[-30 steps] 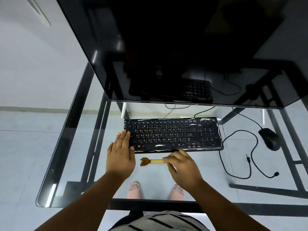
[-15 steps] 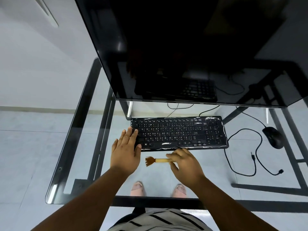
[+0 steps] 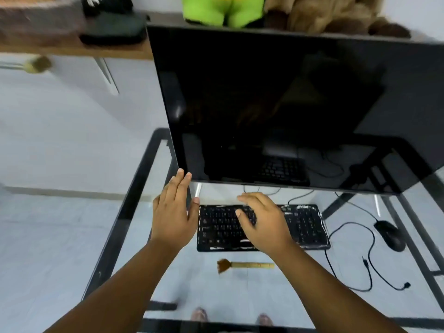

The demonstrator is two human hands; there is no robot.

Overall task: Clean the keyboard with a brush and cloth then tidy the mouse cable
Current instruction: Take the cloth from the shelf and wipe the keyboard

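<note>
The keyboard (image 3: 263,227) is located on the glass desk (image 3: 134,236), just below the lower edge of the monitor (image 3: 276,104). The brush (image 3: 243,265) is laid flat on the glass just in front of the keyboard, bristles to the left, and is held by neither hand. The left hand (image 3: 173,212) is raised beside the keyboard's left end with the fingers extended and nothing grasped; the fingertips reach the monitor's lower left corner, though contact cannot be confirmed. The right hand (image 3: 262,219) is spread over the middle keys, fingers loosely splayed and empty; whether the keys are touched cannot be told. The mouse (image 3: 389,235) is set well to the right, with its cable (image 3: 348,260) trailing in loose loops across the glass. No cloth is visible. The keyboard is judged to be light, rigid and liable to slide on glass, so it should be steadied at a short end or along the front edge. The brush is judged very light, with a stiff handle and soft bristles, and is best taken at mid-handle. The cable is judged limp and should be gathered in loops.
</note>
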